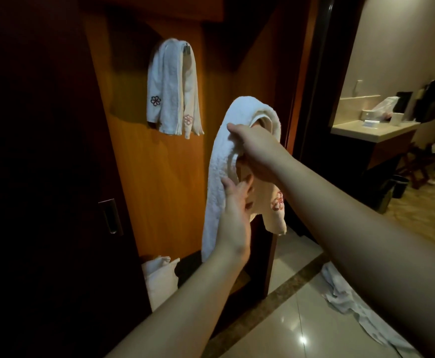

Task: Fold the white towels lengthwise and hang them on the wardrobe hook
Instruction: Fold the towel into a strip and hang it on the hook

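Note:
A white towel [171, 86] with red flower embroidery hangs folded over a metal hook [187, 48] on the orange wooden wardrobe panel [159, 177]. A second white towel [220, 156], folded lengthwise and doubled over, is held up in front of the wardrobe to the right of and below the hook. My right hand [256, 153] grips it near the top fold. My left hand [234, 210] lies lower against the hanging part, fingers spread and fairly straight, touching the cloth near its flower mark.
A dark sliding door [43, 177] with a recessed handle stands on the left. White cloth items [159, 277] sit low in the wardrobe. More white linen [350, 298] lies on the tiled floor at right. A counter [374, 130] with items is in the background.

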